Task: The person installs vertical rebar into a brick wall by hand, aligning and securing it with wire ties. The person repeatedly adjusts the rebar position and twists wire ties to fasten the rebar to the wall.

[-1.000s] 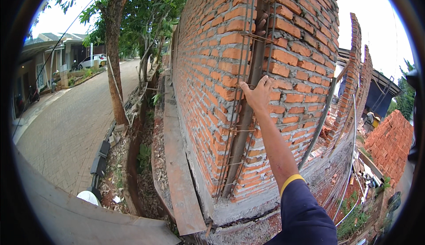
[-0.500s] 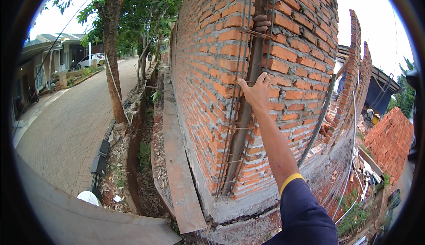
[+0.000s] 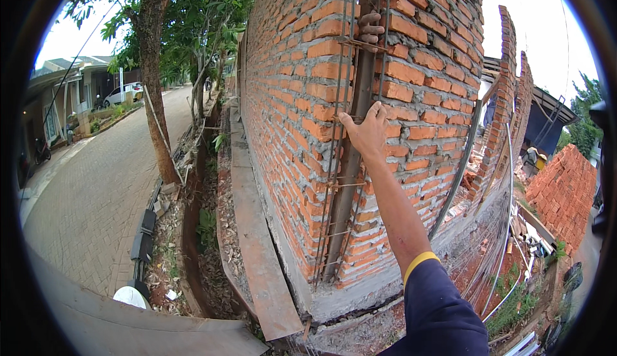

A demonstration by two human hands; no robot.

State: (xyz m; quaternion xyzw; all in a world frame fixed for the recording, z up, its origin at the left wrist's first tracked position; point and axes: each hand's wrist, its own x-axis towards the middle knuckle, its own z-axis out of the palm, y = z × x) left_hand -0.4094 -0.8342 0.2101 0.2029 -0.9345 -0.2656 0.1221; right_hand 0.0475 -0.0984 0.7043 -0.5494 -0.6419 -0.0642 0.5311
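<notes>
My right hand [image 3: 367,132] reaches up to the corner of a brick wall [image 3: 411,99]. Its thumb lies on the left side of a long brown upright bar [image 3: 344,201] and its fingers curl at the right side, so the hand grips across it. Thin steel rods [image 3: 333,163] with wire ties run along both sides of the bar, close to the thumb and fingertips. Higher up, the fingers of another hand [image 3: 370,29] come round the bar; its arm is hidden, and whose it is I cannot tell. My left hand does not plainly show.
Left of the wall run a narrow plank [image 3: 260,253], a leaf-strewn ditch [image 3: 204,253] and a paved road [image 3: 96,176] with a tree [image 3: 154,79] beside it. On the right are a brick pile [image 3: 565,185], a leaning grey pole [image 3: 459,176] and loose pipes [image 3: 511,227].
The view has shifted a little, and the wall and bar sit slightly farther left in it. My right hand keeps its place on the bar. The upper fingers look a little more spread.
</notes>
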